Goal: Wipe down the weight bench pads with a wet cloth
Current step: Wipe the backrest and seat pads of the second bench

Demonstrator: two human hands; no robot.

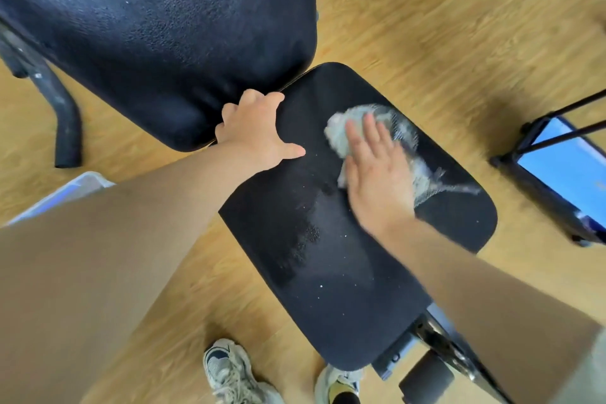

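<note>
The black seat pad (328,259) of the weight bench lies below me, with wet patches and white specks on it. The larger black back pad (157,26) rises at the upper left. A pale wet cloth (347,128) lies on the far half of the seat pad. My right hand (377,170) presses flat on the cloth with straight fingers. My left hand (255,128) rests at the seam between the two pads, fingers curled over the seat pad's edge, thumb stretched out on top.
Wooden floor all around. A black tubular bench leg (62,115) stands at the left. A dark stand with a blue screen (567,174) is at the right. My two sneakers (229,374) are at the bottom, beside the bench's front frame and roller (426,374). A pale plastic box edge (65,190) shows at left.
</note>
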